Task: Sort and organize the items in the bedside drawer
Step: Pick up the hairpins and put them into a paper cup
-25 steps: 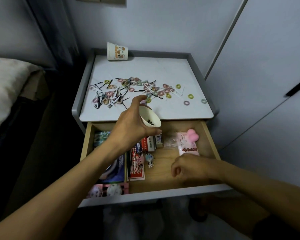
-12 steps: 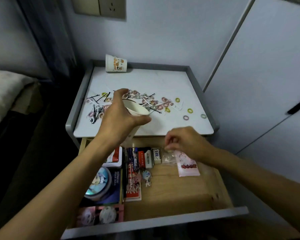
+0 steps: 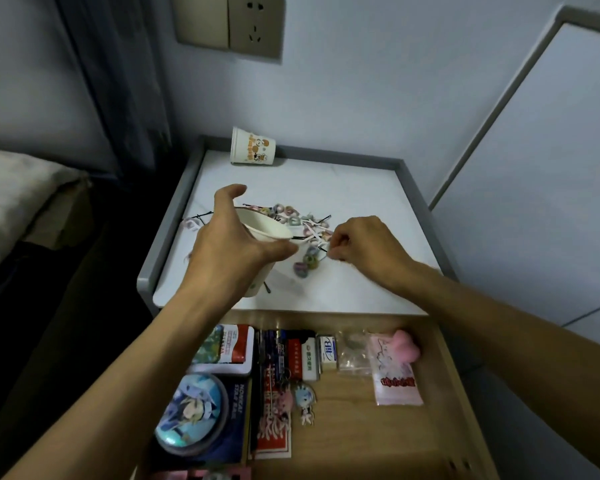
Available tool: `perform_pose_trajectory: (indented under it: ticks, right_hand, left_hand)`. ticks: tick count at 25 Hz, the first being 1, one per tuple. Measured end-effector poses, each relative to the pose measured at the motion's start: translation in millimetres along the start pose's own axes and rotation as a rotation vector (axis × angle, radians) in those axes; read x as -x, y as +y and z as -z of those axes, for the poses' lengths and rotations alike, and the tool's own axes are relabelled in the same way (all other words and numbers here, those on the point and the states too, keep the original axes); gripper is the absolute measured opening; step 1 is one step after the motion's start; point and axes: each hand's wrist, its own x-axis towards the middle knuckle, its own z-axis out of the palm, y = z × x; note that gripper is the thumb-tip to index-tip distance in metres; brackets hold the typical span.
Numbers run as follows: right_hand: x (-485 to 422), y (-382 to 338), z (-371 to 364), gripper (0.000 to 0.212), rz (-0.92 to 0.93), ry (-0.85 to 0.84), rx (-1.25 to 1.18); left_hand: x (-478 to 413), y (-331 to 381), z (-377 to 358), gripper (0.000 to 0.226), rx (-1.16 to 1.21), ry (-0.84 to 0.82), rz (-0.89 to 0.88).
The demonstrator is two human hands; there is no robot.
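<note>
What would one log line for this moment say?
left hand: holds tilted paper cup | right hand: pinches small hair accessory on nightstand top | drawer: open

Head cam, single wide-angle view, pitched forward and down.
Looks from my head onto the nightstand (image 3: 343, 188): its top sits mid-frame, the open drawer (image 3: 361, 427) close under the lens along the bottom edge. My forearms run in from the lower corners. My left hand (image 3: 229, 251) gripping the cup (image 3: 265, 226) and my right hand (image 3: 364, 247) pinching a hairpin (image 3: 323, 251) land near centre. Wall socket (image 3: 229, 22) up top, bed (image 3: 14, 195) far left.
</note>
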Motion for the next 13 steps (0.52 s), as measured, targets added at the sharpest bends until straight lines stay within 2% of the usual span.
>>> perform_pose_trajectory:
  ticks: [4, 8, 11, 13]
  right_hand:
    - [-7, -6, -14, 0.006, -0.002, 0.007, 0.125]
    - [-8, -8, -12, 0.007, 0.127, -0.039, 0.4]
    - [-4, -1, -1, 0.018, 0.271, -0.079, 0.414]
    - [-6, 2, 12, 0.027, 0.343, -0.047, 0.393]
  left_hand:
    - [-3, 1, 0, 0.098, 0.007, 0.008, -0.005]
    - [-4, 5, 2, 0.098, 0.004, 0.006, -0.009]
    - [-6, 6, 6, 0.098, 0.014, 0.013, 0.023]
    - [-6, 6, 7, 0.097, 0.022, 0.012, 0.029]
